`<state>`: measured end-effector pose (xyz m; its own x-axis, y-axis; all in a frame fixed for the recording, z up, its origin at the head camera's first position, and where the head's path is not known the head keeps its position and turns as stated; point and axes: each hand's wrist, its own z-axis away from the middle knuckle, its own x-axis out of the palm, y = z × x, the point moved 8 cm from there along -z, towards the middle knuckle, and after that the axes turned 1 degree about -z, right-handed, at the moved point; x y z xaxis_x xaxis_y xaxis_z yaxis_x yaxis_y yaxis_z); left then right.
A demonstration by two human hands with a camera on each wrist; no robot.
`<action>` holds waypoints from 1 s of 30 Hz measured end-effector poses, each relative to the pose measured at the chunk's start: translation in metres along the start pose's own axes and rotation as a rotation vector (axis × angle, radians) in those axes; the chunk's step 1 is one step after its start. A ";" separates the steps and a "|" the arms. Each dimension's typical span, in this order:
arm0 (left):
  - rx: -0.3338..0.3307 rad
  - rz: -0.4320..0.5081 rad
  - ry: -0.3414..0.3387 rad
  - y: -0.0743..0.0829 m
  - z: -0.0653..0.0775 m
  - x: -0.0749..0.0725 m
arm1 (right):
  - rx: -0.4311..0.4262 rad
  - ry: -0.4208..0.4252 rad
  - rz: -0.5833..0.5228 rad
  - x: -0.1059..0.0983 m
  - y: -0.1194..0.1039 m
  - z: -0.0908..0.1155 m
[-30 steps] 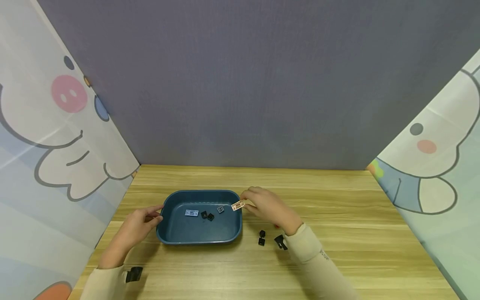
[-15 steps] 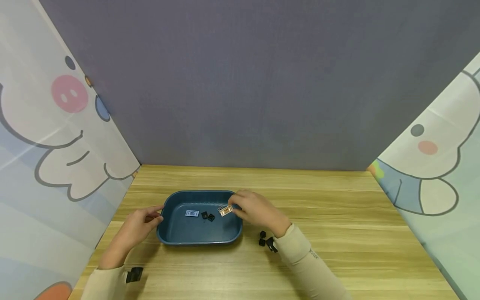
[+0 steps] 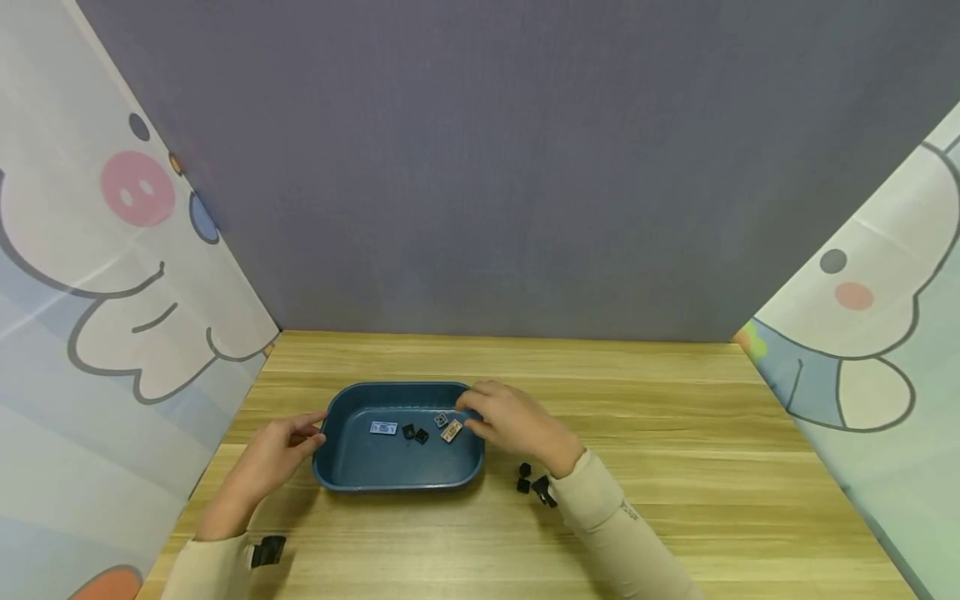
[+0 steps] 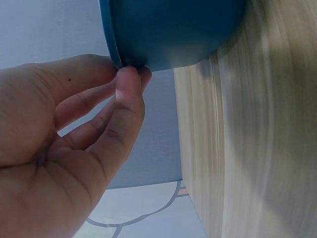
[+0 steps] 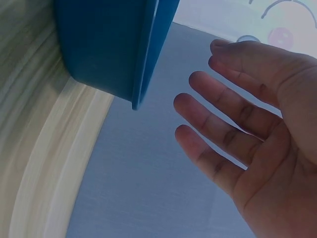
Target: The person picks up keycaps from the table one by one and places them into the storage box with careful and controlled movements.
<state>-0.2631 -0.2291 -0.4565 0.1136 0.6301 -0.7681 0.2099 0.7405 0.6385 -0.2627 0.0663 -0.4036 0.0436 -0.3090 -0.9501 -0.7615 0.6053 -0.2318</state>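
Note:
A dark blue tub (image 3: 397,487) sits on the wooden table. Fingertips and thumb of my left hand (image 3: 270,454) touch its left end, right at the rim, as the left wrist view shows too. My right hand (image 3: 521,422) hovers over the right end with its fingers spread and holding nothing, apart from the tub's rim (image 5: 143,59) in the right wrist view. Inside the tub, below my right fingertips, lies a small orange tile printed like a banknote (image 3: 452,431). Around it are a small grey square piece (image 3: 441,419), small black pieces (image 3: 422,436) and a light blue banknote tile (image 3: 383,427).
Two small black pieces (image 3: 524,477) lie on the table (image 3: 675,417) right of the tub. Black wrist mounts hang beneath the left sleeve (image 3: 217,567) and the right sleeve (image 3: 600,500). A grey panel (image 3: 480,167) stands behind the table, with cartoon-printed sheets at both sides.
My right hand has carried the orange banknote tile leftward over the tub and let go of it; the tile now lies on the tub's floor. My left hand has stayed at the rim.

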 end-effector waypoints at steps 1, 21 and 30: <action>-0.003 0.000 -0.001 0.000 0.000 0.000 | 0.000 0.004 0.004 -0.001 0.000 0.001; -0.009 -0.022 0.013 -0.001 0.001 0.001 | 0.016 0.047 0.100 -0.020 0.005 0.044; 0.002 -0.016 0.009 0.000 -0.001 -0.001 | 0.050 0.037 0.108 -0.016 0.018 0.072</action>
<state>-0.2641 -0.2299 -0.4558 0.1012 0.6202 -0.7779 0.2134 0.7502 0.6259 -0.2308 0.1353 -0.4073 -0.0614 -0.2660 -0.9620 -0.7273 0.6720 -0.1394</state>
